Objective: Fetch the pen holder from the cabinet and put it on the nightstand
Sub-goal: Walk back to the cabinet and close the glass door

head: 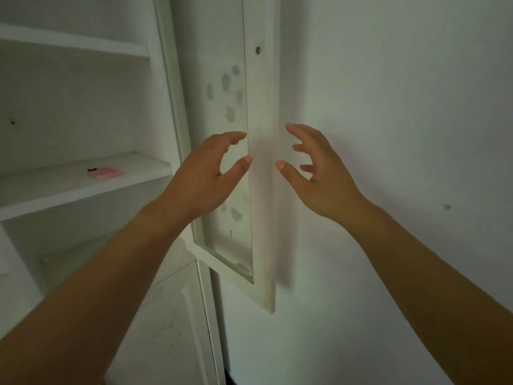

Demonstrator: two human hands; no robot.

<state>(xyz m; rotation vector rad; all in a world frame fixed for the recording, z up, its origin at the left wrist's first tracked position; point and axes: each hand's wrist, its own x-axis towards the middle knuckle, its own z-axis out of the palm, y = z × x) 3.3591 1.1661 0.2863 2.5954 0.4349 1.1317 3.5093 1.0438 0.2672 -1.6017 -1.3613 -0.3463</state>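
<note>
A white cabinet (163,87) fills the left half of the head view, its glass-paned door (262,190) swung open toward the wall. My left hand (205,176) and my right hand (316,173) are raised in front of the door's edge, one on each side of it, fingers curled and spread, holding nothing. Neither hand touches the door. No pen holder and no nightstand are in view. The visible shelves (83,184) hold only a small pink flat object (105,172).
A plain white wall (402,120) takes up the right half. The glass pane carries pale flower-shaped stickers (230,112). A closed lower cabinet door (166,323) sits below the shelves. A small dark item lies beside the pink object.
</note>
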